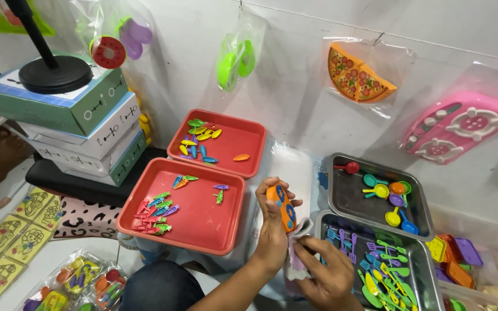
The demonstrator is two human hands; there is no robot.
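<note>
**Orange toy in one hand, cloth in the other**

Left hand (272, 230) is clenched around an orange toy piece (282, 206) with blue spots, holding it upright between the near red tray (145, 224) and the metal trays. Right hand (327, 270) pinches a pale cloth (298, 253) that touches the toy's lower end — both hands close together. The near metal tray (325, 222) carries green, blue and yellow toy utensils (384, 270); the red tray holds small carrot-shaped pieces (157, 213).

Left hand (273, 230) grips an orange toy (282, 207); right hand (327, 270) presses a cloth (298, 247) to it, right of the near red tray (194, 230).
</note>
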